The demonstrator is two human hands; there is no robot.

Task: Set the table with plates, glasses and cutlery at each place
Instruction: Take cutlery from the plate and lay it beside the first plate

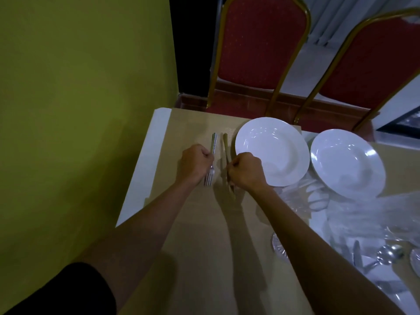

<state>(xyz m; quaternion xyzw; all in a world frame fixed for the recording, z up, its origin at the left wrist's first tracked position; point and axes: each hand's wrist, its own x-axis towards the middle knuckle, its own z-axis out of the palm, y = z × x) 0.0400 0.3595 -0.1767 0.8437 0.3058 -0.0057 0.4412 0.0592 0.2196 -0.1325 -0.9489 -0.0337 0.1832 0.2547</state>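
Head view shows the left hand [196,163] closed around a fork [211,163] and the right hand [245,171] closed around a second piece of cutlery [227,163] — knife or spoon, I cannot tell — both just left of the nearer plate [272,151]. Risk lies beside that right fist — any nudge could shift the plate, or leave both pieces crowded on one side.
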